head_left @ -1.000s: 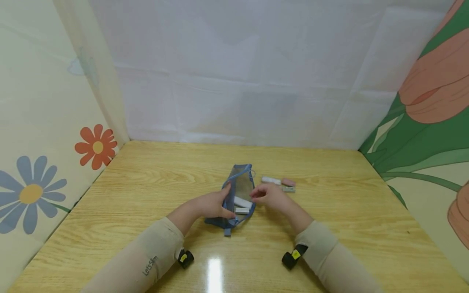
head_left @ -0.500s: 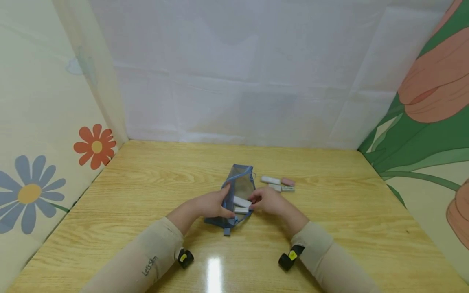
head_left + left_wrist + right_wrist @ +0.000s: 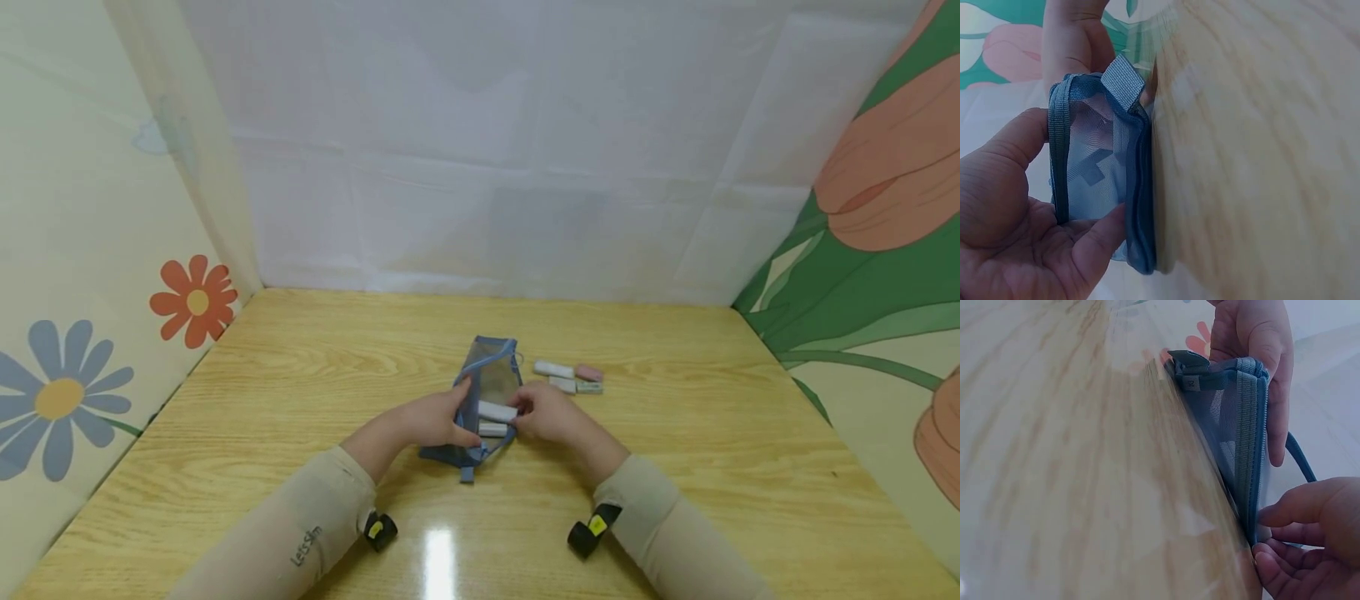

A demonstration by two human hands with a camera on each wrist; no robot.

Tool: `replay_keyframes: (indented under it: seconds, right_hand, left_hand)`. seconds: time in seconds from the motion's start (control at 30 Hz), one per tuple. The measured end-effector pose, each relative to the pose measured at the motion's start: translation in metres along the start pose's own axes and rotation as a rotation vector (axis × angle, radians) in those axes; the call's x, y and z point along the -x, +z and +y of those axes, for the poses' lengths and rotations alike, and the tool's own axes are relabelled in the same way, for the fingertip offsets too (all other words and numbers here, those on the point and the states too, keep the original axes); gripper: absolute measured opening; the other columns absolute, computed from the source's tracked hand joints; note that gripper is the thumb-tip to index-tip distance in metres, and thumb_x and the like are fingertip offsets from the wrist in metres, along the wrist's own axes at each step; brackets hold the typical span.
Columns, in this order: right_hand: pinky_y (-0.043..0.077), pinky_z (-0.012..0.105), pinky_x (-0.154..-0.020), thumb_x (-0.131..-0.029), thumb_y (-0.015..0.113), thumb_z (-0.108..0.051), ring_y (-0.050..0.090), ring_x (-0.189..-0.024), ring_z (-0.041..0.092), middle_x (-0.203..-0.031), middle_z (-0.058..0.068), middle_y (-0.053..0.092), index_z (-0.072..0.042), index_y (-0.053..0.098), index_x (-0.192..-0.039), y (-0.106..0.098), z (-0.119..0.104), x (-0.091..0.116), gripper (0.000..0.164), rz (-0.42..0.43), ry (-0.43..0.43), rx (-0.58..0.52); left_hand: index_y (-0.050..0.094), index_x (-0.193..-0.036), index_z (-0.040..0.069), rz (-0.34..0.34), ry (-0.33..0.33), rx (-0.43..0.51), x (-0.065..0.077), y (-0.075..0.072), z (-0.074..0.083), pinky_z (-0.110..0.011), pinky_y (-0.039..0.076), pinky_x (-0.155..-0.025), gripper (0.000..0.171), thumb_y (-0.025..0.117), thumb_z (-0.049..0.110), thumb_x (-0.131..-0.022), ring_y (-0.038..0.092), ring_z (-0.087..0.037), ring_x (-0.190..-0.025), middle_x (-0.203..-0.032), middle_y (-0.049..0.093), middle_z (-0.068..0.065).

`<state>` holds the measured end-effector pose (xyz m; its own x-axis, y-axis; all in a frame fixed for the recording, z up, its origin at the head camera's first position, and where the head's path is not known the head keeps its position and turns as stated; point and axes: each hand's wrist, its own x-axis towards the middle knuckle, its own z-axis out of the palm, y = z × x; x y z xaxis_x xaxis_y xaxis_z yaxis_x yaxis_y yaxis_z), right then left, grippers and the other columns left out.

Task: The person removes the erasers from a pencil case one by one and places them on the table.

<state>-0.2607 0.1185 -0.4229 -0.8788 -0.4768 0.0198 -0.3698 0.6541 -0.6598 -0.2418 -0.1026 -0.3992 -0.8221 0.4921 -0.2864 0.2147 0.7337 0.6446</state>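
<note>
A blue mesh zip pouch [image 3: 501, 379] lies on the wooden table with its mouth open. My left hand [image 3: 435, 418] grips its left side, the thumb and fingers spread along the mesh; the left wrist view shows that hand [image 3: 1029, 212] around the pouch body [image 3: 1094, 162]. At the right rim, my right hand [image 3: 551, 411] pinches the end of a white oblong block [image 3: 497, 412], most of which is inside the pouch. Below it, a second, smaller white block [image 3: 492, 430] lies in the pouch. In the right wrist view, the right fingertips [image 3: 1279, 515] meet at the zip edge.
Beyond my right hand lie a longer white block [image 3: 553, 369], a pink block [image 3: 588, 372], a pale block [image 3: 562, 385] and a small grey-green printed block [image 3: 589, 387]. A white cloth [image 3: 480, 167] hangs behind the table [image 3: 337, 350].
My right hand has moved left and slightly down to the pouch's rim and taken hold of the white block's end. That block now lies flatter. The left hand stays put.
</note>
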Motion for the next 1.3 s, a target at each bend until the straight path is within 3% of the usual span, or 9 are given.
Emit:
replay_keyframes:
  seconds: [0.2, 0.43, 0.73, 1.03, 1.17, 1.3]
  right_hand:
    - [0.046, 0.024, -0.062, -0.076, 0.066, -0.004, 0.054, -0.071, 0.011, -0.078, 0.001, 0.062, -0.004, 0.068, -0.091, -0.004, -0.001, 0.002, 0.016, 0.061, 0.018, -0.044]
    - [0.046, 0.026, -0.064, -0.076, 0.064, -0.001, 0.055, -0.073, 0.013, -0.080, 0.004, 0.063, 0.000, 0.067, -0.095, -0.020, 0.004, 0.005, 0.019, 0.070, 0.051, -0.159]
    - [0.046, 0.026, -0.066, -0.080, 0.066, -0.006, 0.056, -0.076, 0.014, -0.085, 0.006, 0.065, -0.002, 0.068, -0.099, -0.044, 0.020, 0.017, 0.019, 0.090, 0.054, -0.136]
    - [0.047, 0.030, -0.071, -0.083, 0.064, -0.006, 0.055, -0.081, 0.018, -0.092, 0.011, 0.062, -0.001, 0.066, -0.104, -0.057, 0.041, 0.030, 0.021, 0.110, 0.105, -0.240]
    - [0.047, 0.029, -0.074, -0.082, 0.063, -0.002, 0.055, -0.088, 0.024, -0.107, 0.021, 0.060, 0.005, 0.065, -0.104, -0.063, 0.047, 0.037, 0.023, 0.127, 0.091, -0.263]
    - [0.045, 0.023, -0.078, -0.082, 0.062, 0.000, 0.050, -0.111, 0.035, -0.131, 0.025, 0.047, 0.006, 0.065, -0.103, -0.066, 0.056, 0.041, 0.022, 0.127, 0.089, -0.272]
  left_hand:
    - [-0.001, -0.147, 0.004, 0.004, 0.007, 0.025, -0.001, 0.001, -0.001, -0.042, 0.026, -0.106, 0.104, 0.070, 0.038, -0.079, 0.029, -0.030, -0.131, -0.146, 0.023, -0.023]
    - [-0.004, -0.146, 0.004, 0.007, 0.010, -0.003, -0.001, 0.001, 0.000, -0.041, 0.026, -0.106, 0.105, 0.069, 0.039, -0.079, 0.031, -0.033, -0.130, -0.146, 0.022, -0.025]
    - [-0.005, -0.146, 0.005, 0.002, 0.009, -0.011, 0.001, 0.000, 0.003, -0.041, 0.025, -0.107, 0.104, 0.069, 0.038, -0.080, 0.029, -0.032, -0.132, -0.147, 0.019, -0.023]
    - [-0.004, -0.146, 0.006, -0.009, -0.006, 0.010, 0.001, 0.000, 0.002, -0.041, 0.025, -0.107, 0.103, 0.068, 0.038, -0.081, 0.026, -0.031, -0.133, -0.149, 0.015, -0.020]
    - [-0.004, -0.146, 0.005, -0.006, -0.001, 0.004, 0.001, 0.000, 0.001, -0.041, 0.025, -0.107, 0.103, 0.068, 0.039, -0.081, 0.026, -0.031, -0.133, -0.149, 0.015, -0.020]
    - [-0.004, -0.146, 0.005, -0.004, 0.005, -0.005, 0.001, 0.000, 0.000, -0.041, 0.025, -0.107, 0.103, 0.068, 0.039, -0.081, 0.027, -0.031, -0.133, -0.149, 0.015, -0.021]
